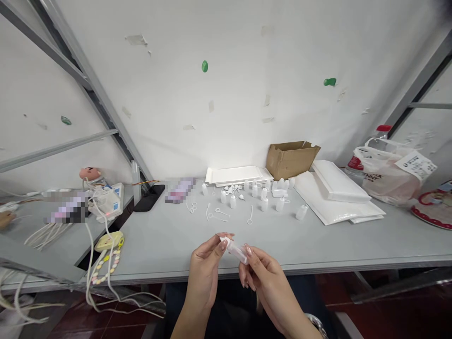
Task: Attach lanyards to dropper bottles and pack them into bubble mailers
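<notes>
A small translucent white bottle (237, 251) is held tilted between both hands over the table's front edge, its white cap end toward the upper left. My left hand (208, 259) pinches the cap end between thumb and fingers. My right hand (261, 268) grips the bottle's base end with thumb and fingertips. Beyond the hands, several similar small bottles (264, 205) stand on the grey table (176, 240). Small white caps (233, 189) lie in a heap among them. Thin white looped strips (250, 214) are scattered nearer to me.
At the back are white flat trays (235, 174) and an open cardboard box (291, 160). White padded envelopes (335, 202) and a plastic bag (384, 174) sit at right. Phones (150, 197), cables and a yellow case (108, 240) are at left.
</notes>
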The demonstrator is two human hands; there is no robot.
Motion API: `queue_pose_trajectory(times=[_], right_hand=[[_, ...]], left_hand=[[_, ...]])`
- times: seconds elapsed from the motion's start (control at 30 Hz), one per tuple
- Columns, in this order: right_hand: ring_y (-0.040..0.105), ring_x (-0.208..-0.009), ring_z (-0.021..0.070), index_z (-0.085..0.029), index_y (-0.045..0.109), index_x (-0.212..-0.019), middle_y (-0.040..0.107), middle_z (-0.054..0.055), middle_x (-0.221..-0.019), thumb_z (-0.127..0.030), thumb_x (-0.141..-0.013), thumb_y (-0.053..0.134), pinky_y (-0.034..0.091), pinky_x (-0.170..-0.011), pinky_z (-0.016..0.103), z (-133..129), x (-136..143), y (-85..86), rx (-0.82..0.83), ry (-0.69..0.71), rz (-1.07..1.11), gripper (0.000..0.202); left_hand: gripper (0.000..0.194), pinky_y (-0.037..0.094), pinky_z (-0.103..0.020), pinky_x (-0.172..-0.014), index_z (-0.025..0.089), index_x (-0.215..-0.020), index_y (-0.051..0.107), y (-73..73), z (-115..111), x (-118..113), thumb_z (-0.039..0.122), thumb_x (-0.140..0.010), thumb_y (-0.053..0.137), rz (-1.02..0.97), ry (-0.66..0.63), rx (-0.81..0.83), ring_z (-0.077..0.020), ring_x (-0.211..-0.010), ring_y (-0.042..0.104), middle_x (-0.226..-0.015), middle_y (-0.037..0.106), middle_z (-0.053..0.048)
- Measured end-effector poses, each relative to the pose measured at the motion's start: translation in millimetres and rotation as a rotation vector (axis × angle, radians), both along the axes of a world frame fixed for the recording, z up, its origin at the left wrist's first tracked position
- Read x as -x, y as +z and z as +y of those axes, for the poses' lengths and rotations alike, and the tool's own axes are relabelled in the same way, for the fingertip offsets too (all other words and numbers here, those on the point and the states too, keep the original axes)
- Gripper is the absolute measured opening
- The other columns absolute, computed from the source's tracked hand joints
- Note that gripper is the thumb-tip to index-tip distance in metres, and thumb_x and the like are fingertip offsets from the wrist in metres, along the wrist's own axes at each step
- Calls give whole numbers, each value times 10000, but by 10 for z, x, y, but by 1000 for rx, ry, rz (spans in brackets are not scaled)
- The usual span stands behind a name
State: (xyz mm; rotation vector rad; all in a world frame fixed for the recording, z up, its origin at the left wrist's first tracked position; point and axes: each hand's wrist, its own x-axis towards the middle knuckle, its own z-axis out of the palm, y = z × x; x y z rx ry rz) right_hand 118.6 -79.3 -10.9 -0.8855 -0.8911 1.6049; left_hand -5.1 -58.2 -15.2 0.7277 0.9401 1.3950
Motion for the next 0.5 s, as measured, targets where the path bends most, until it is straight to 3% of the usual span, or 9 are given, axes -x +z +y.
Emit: queue_pose_trajectory(times=[0.13,0.27,0.4,0.5], right_hand=[[453,-534,100,-169,630,-893,546,-17,-622,-402,-761,617,384,-543,238,-11,-22,-62,-124,-87,-202,268],[490,-639,128,-212,648,-959,560,-2,-708,-335,-763,629,406,-625,256,-38,-57,-74,-249,-180,-359,232],[454,-528,106,-176,629,-896,535,-19,-602,-387,-762,621,368,-521,237,-31,-66,-20,-164,-122,-257,250],[351,-421,68,-154,574,-684,474,-45,-478,-452,-783,578,299,-459,222,6,-72,13,-46,20,-56,314]], left_hand=[[155,378,-321,-890,181,-752,720,-2,-6,-1,286,-637,726,-19,37,34,-207,-947,566,-840,696,-41],[157,384,-341,-908,167,-750,719,-2,-11,-12,277,-637,726,-45,22,42,-222,-963,577,-833,702,-51],[156,364,-357,-942,181,-742,721,-33,-19,-40,297,-637,726,-96,13,21,-223,-968,587,-823,708,-45],[165,339,-383,-957,189,-729,716,-68,-13,-52,315,-625,734,-97,-4,8,-240,-998,577,-819,708,-50]])
